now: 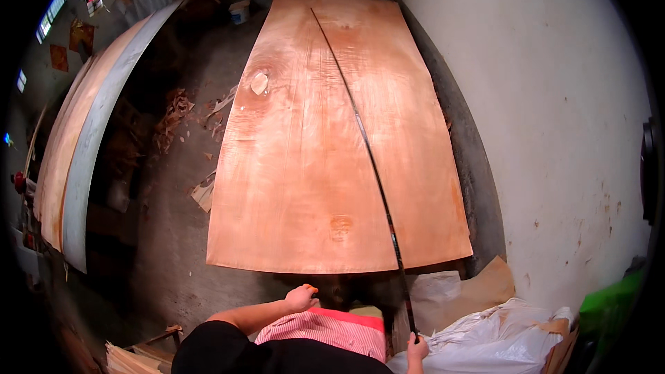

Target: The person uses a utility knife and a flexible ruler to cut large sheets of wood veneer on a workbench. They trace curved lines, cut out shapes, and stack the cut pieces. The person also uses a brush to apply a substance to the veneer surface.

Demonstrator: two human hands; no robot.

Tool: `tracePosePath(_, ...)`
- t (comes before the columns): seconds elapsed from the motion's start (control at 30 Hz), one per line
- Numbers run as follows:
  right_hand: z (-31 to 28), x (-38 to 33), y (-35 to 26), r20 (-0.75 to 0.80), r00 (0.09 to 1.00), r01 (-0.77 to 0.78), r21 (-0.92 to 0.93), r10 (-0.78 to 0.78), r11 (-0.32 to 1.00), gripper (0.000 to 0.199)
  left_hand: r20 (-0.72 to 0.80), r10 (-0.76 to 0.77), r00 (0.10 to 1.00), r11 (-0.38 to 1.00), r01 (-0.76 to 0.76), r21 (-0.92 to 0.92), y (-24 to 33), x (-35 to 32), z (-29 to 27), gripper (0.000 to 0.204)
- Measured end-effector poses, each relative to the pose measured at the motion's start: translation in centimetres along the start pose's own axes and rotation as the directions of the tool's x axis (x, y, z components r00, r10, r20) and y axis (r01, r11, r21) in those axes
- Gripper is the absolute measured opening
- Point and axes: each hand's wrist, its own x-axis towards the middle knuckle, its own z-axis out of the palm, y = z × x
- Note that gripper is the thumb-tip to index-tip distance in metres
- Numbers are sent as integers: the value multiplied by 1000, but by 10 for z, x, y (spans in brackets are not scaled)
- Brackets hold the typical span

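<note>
- Holding a long dark pole [364, 135] at its near end alone, the right grip [417, 348] is closed around the shaft; so small a wrist turn could swing the far tip widely and miss its mark.
- The pole runs diagonally over the large wood panel [312, 166], its tip near the panel's far edge; I cannot tell whether they touch. If they do, dragging might scratch the face or lift thin veneer.
- The left grip [301, 298] looks closed on a small orange object [314, 291], mostly hidden, short of the panel's near edge. With that hand occupied, steadying the pole would be slower, and a loosened finger could drop the object.
- The pale oval spot [259, 84] on the panel's left side may be loose or a hole; a sweeping tip could catch there.
- White plastic sheeting [485, 343] lies crumpled beside the right grip and could snag the pole's butt or the wrist.
</note>
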Motion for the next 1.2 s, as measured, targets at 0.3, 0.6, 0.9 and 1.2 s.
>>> tracePosePath(0.3,-5,-87,56,97,961,-248,-113,259,962,46,-25,-106,994,991,108,80,-68,-77,-54,40)
tracePosePath(0.6,23,-80,-108,-41,998,-32,279,45,960,51,-184,-295,938,955,290,-53,-163,-178,-49,40)
tracePosePath(0.9,57,-215,-101,80,990,91,268,-116,959,40,-116,-489,865,872,479,-106,-256,-326,-17,41)
tracePosePath(1.2,95,-299,-128,664,687,77,337,-295,938,42,-246,-446,861,890,398,-222,-312,-353,-38,41)
